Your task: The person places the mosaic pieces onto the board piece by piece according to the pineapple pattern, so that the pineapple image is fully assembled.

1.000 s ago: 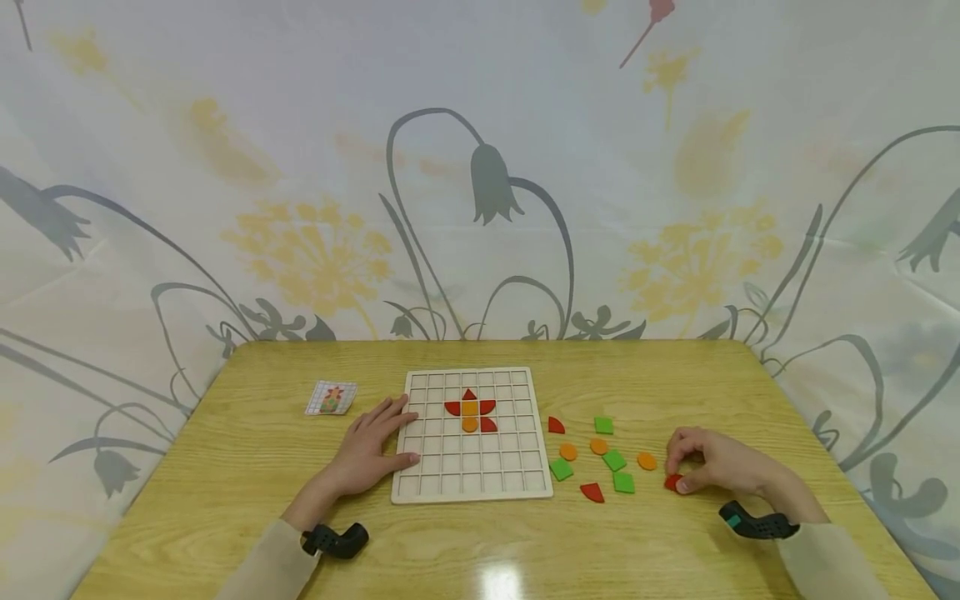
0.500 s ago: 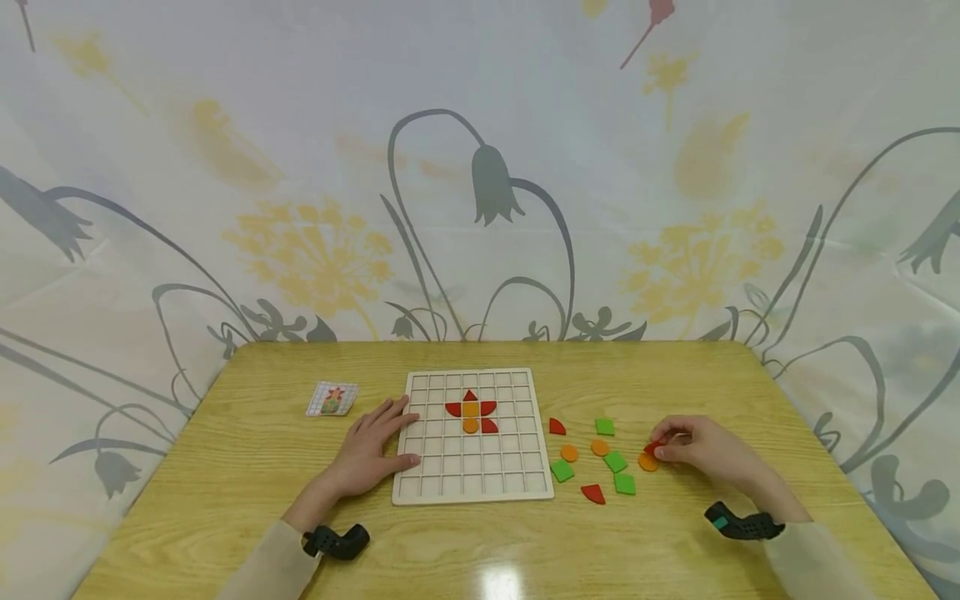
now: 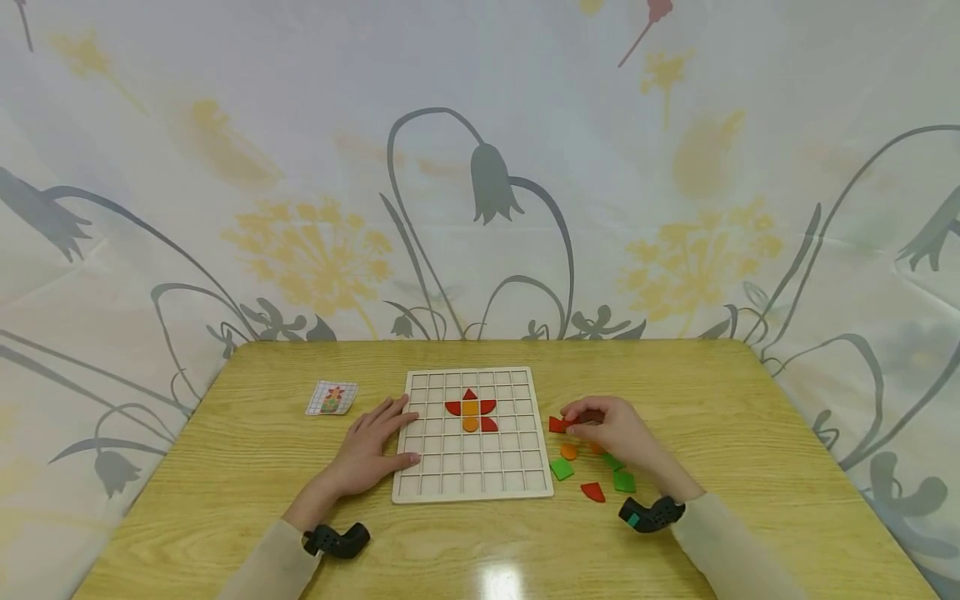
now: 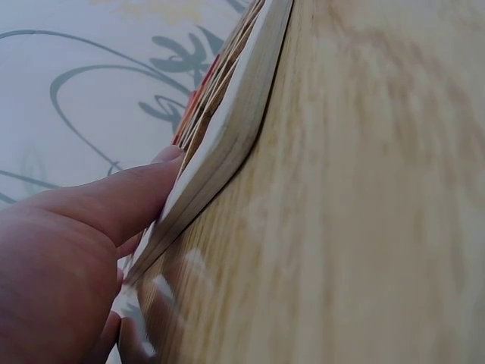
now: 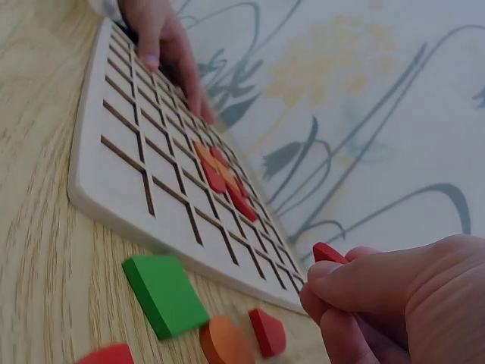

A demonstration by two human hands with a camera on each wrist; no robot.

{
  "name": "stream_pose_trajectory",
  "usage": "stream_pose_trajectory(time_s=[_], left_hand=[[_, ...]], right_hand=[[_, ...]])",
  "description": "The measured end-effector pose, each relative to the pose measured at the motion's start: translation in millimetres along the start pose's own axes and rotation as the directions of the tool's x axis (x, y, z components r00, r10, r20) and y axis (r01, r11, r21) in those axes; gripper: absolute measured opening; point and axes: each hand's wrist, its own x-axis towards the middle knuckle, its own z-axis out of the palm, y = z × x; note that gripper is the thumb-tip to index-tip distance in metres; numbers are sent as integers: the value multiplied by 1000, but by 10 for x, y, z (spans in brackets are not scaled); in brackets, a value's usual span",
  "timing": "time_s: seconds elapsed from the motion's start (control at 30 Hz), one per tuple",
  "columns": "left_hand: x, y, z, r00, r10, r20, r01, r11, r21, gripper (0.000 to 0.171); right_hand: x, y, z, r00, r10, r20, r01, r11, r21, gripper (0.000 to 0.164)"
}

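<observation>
My left hand (image 3: 367, 452) rests on the left edge of a pale wooden grid board (image 3: 442, 483), fingers stretched over its rim. In the left wrist view the thumb (image 4: 129, 193) lies across the board's edge. Set in the grid are red pieces around an orange square (image 3: 470, 409) and an orange disc (image 3: 470, 425). Just right of the board, my right hand (image 3: 618, 429) pinches a small red piece (image 5: 328, 252) between thumb and fingers; its full shape is hidden. Below it, in the right wrist view, a red quarter-circle piece (image 5: 267, 331) lies on the table.
Near the right hand lie green squares (image 3: 562, 469), orange discs (image 3: 568, 452) and another red quarter-circle (image 3: 592, 492), some partly covered by the hand. A small pattern card (image 3: 332, 398) lies left of the board. A flowered curtain (image 3: 480, 250) hangs behind the wooden table (image 3: 420, 550).
My right hand has lifted the red piece from the far right of the loose pieces and carried it left, past an orange disc, towards the board. The left hand stays in place.
</observation>
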Motion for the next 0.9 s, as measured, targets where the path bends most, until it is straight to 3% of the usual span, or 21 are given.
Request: stream_pose_trajectory(time_s=[0.43, 0.67, 0.9], left_hand=[[-35, 3, 18, 1000, 0, -13, 0, 1000, -2, 64], [-20, 18, 12, 1000, 10, -17, -10, 1000, 5, 64], [-17, 24, -2, 1000, 6, -16, -5, 1000, 8, 64]], right_hand=[[330, -142, 498, 997, -66, 50, 68, 997, -33, 5], [417, -190, 621, 996, -36, 88, 36, 999, 4, 5], [492, -221, 735, 990, -76, 122, 78, 997, -15, 4]])
